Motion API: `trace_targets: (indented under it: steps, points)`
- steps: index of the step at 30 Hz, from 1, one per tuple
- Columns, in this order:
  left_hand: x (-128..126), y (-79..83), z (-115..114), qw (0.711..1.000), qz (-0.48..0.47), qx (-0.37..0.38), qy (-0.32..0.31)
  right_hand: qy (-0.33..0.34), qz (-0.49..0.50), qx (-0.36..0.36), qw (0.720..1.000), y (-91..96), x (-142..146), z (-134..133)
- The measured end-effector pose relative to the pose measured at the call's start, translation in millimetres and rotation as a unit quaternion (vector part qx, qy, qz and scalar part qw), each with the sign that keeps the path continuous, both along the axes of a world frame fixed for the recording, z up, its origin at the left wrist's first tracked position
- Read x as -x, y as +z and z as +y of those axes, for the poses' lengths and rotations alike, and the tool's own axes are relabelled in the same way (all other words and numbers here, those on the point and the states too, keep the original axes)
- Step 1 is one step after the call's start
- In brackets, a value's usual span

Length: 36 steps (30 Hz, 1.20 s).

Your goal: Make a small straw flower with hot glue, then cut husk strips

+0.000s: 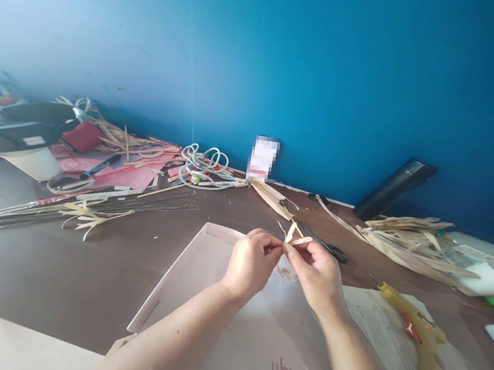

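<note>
Much of the dry strip [300, 240] vanishes inside the pinching grip of the left hand [251, 264] and right hand [317, 276]. Scissors [336, 252], at 2 o'clock of the hands, sit half hidden behind the right hand. A card [263, 158] at 12 o'clock is blurred. At 4 o'clock, the cord of the glue gun [418, 335] runs off frame.
</note>
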<state>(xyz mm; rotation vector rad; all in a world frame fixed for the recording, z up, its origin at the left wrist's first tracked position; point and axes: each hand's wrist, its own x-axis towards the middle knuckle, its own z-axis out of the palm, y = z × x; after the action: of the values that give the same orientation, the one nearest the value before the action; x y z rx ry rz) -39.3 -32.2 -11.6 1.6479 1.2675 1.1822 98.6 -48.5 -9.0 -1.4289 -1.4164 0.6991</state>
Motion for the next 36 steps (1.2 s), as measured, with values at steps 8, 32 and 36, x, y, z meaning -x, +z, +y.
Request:
trace_targets:
  steps: [8,32,36]
  points:
    - [-1.1,-1.2,0.2,1.000,0.011,-0.008,-0.027,-0.012,-0.058,-0.041,0.997,2.9,-0.7,-1.8]
    - [1.9,-1.3,4.1,0.973,-0.158,0.157,-0.066,-0.022,-0.089,-0.016,0.996,5.8,-0.2,-3.2]
    - [2.4,5.1,3.9,0.956,-0.225,0.164,-0.093,0.000,-0.074,-0.010,0.997,4.3,-0.8,-1.8]
